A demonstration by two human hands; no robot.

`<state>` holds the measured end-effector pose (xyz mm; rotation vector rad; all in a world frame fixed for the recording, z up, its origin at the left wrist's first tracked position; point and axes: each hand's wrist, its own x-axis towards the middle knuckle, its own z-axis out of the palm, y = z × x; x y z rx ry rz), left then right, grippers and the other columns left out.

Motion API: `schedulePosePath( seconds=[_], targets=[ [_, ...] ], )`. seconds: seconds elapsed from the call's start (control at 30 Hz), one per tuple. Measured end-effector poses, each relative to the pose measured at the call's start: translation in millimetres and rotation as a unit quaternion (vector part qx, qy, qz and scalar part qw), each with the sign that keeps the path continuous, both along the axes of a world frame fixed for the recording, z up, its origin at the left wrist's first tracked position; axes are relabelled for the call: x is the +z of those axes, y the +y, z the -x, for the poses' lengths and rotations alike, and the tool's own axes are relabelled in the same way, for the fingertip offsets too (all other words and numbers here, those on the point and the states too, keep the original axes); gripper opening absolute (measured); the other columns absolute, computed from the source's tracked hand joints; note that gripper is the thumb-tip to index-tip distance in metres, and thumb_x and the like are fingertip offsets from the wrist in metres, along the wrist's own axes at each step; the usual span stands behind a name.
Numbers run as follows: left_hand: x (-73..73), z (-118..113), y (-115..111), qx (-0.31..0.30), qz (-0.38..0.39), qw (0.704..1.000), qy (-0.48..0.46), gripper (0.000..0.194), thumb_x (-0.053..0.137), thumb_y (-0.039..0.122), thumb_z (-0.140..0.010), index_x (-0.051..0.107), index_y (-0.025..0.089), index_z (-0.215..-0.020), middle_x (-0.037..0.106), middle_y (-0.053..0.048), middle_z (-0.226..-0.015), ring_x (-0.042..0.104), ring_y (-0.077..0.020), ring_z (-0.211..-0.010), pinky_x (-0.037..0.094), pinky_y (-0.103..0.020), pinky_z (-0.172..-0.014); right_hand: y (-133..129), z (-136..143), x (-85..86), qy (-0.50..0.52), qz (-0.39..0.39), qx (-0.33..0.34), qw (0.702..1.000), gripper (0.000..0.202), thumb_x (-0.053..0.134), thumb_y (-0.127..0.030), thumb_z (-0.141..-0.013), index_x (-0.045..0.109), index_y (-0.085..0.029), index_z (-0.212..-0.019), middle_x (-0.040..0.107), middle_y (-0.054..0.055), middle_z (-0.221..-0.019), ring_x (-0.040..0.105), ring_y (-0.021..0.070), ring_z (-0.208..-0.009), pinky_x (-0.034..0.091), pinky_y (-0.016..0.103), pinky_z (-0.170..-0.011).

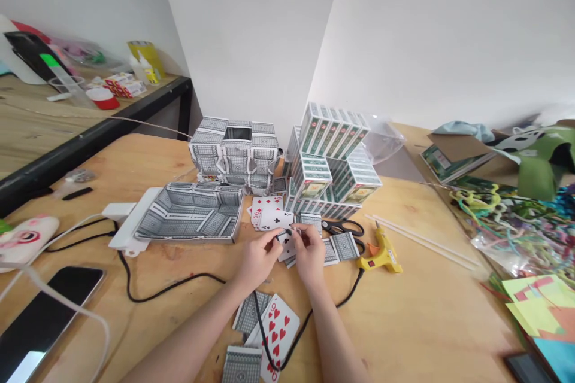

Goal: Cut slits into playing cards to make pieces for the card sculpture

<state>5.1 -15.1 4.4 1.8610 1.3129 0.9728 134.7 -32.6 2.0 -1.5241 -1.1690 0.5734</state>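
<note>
My left hand (258,258) and my right hand (309,253) meet over the middle of the table, fingertips closed on a playing card (286,242) with black club marks. Its edge near my left fingertips looks dark; whether it is folded I cannot make out. Just behind my hands lie loose face-up cards (275,219). Beside my right hand are face-down grey-backed cards (345,246) and black-handled scissors (353,227). A yellow glue gun (381,253) rests farther right. Between my forearms lie more cards, among them a nine of hearts (281,326).
A tray made of cards (233,230) leans on a white power strip (130,239). Behind it stands a card-built structure (238,155), beside stacked card boxes (332,131). A black cord (179,283) loops under my arms. Glue sticks (426,243) lie right, a phone (54,311) left.
</note>
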Motion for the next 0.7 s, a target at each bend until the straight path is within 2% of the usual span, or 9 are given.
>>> schedulePosePath(
  seconds=[0.2,0.4,0.5,0.6,0.7],
  targets=[
    [0.9,1.9,3.7,0.027,0.002,1.0,0.014,0.03,0.046,0.02,-0.076,0.066,0.018,-0.098,0.066,0.0,-0.063,0.055,-0.0102,-0.051,0.043,-0.019,-0.05,-1.0,2.3,4.2,-0.014,-0.011,0.022,1.0,0.023,0.045,-0.024,-0.082,0.066,-0.018,-0.089,0.062,0.007,-0.081,0.056,0.018,-0.078,0.043,0.03,-0.07],
    [-0.3,1.2,3.3,0.022,-0.004,1.0,0.02,0.028,0.047,0.02,-0.076,0.063,0.02,-0.099,0.066,0.0,-0.066,0.059,-0.0122,-0.056,0.045,-0.021,-0.054,-0.9,4.3,4.9,-0.034,0.007,0.007,0.999,0.026,0.044,-0.026,-0.081,0.066,-0.017,-0.091,0.06,0.006,-0.077,0.053,0.0155,-0.065,0.042,0.026,-0.058],
    [-0.2,0.0,4.2,0.015,-0.014,1.0,0.011,0.027,0.05,0.023,-0.076,0.061,0.02,-0.1,0.068,-0.002,-0.078,0.061,-0.0147,-0.067,0.048,-0.025,-0.062,-0.6,3.6,4.0,-0.031,0.011,0.009,0.999,0.027,0.044,-0.027,-0.081,0.067,-0.017,-0.091,0.06,0.006,-0.076,0.053,0.0149,-0.063,0.041,0.026,-0.056],
    [-0.1,0.5,6.4,0.01,-0.028,0.999,-0.011,0.023,0.051,0.023,-0.078,0.061,0.021,-0.098,0.068,-0.004,-0.092,0.062,-0.0168,-0.079,0.049,-0.028,-0.071,0.1,2.3,4.1,-0.009,0.009,0.02,1.0,0.027,0.045,-0.028,-0.081,0.067,-0.017,-0.092,0.062,0.006,-0.078,0.056,0.0161,-0.068,0.043,0.027,-0.061],
    [0.2,2.4,8.1,0.026,-0.017,0.999,-0.013,0.021,0.051,0.025,-0.079,0.063,0.021,-0.095,0.068,-0.004,-0.089,0.063,-0.0165,-0.075,0.049,-0.027,-0.069,0.7,1.0,6.7,0.037,0.016,0.029,0.999,0.028,0.046,-0.032,-0.082,0.068,-0.017,-0.091,0.065,0.006,-0.085,0.059,0.0185,-0.078,0.044,0.029,-0.069]
  ],
)
